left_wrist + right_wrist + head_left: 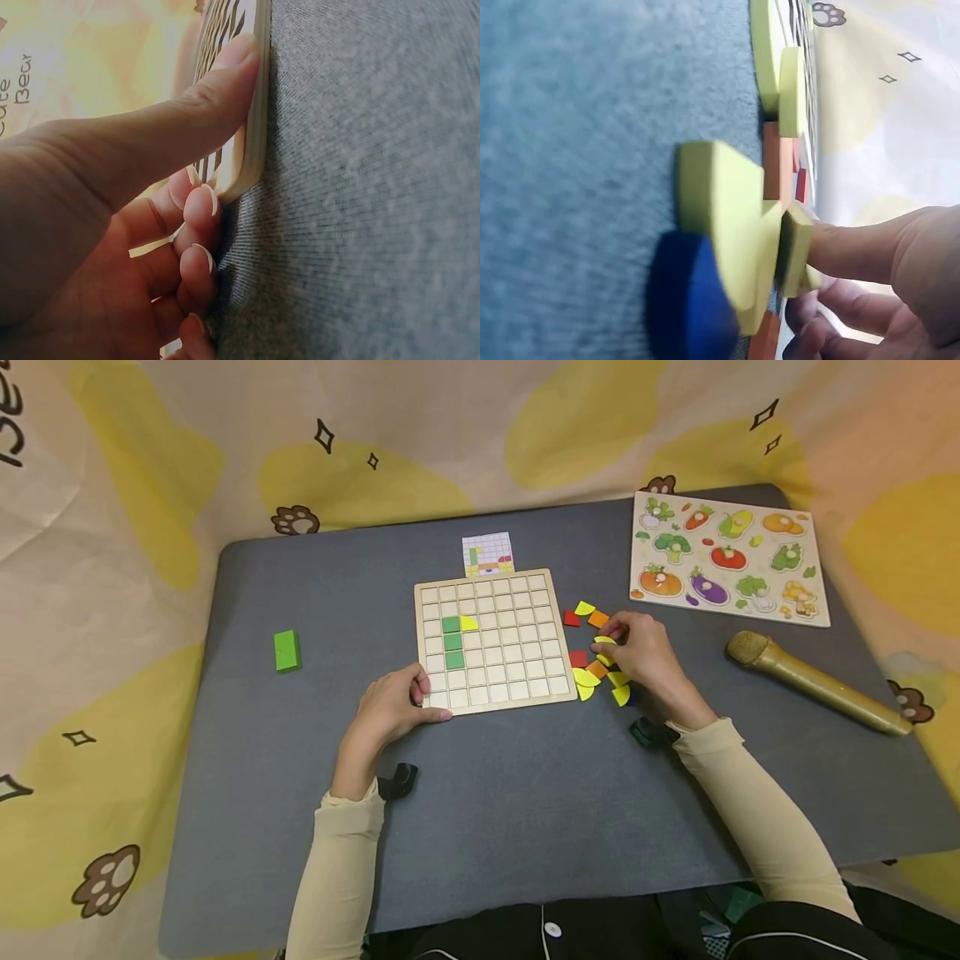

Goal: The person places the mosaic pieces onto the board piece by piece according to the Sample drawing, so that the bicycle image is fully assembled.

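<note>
A wooden grid board [517, 704] lies mid-table, with three green squares [453, 642] in a column and a yellow piece [468, 623] beside the top one. My left hand [386, 703] holds the board's near left corner; in the left wrist view the thumb [217, 82] presses along its edge while the fingers bend at the corner. Right of the board, my right hand [647, 650] pinches a yellow piece [798, 238] between thumb and fingers. Around it are loose yellow pieces [621, 695], red pieces [577, 658], orange pieces [597, 619] and a blue piece [694, 296].
A small pattern card [487, 553] touches the board's far edge. To the left stands a green block [287, 652]. A vegetable puzzle board [750, 547] lies at the back right, and a gold microphone [821, 683] in front of it. A patterned cloth [450, 435] hangs behind the table.
</note>
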Demonstrator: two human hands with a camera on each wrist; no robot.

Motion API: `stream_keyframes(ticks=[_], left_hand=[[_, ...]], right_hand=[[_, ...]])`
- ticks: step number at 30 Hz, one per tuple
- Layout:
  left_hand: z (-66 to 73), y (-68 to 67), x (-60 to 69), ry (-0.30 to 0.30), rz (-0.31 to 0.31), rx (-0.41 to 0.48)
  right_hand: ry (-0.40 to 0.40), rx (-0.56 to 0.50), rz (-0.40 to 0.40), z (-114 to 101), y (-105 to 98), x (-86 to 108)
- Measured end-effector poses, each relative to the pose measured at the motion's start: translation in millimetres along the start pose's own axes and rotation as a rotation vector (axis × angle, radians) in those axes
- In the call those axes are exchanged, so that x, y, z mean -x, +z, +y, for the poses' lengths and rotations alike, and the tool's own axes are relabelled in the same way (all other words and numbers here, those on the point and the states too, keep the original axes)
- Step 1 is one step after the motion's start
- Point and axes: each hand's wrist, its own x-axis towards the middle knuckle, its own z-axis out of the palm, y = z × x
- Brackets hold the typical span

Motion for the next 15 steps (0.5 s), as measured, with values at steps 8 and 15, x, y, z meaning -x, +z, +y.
stream_keyframes(ticks=[8,15], left_hand=[[-0.1,-0.5,0.3,0.002,0.004,0.008],[-0.1,0.1,0.3,-0.009,0.004,0.016]], right_hand=[[-0.129,-0.058,0.056,-17,16,-6.7],[-0.24,-0.128,-0.016,-56,47,-7.2]])
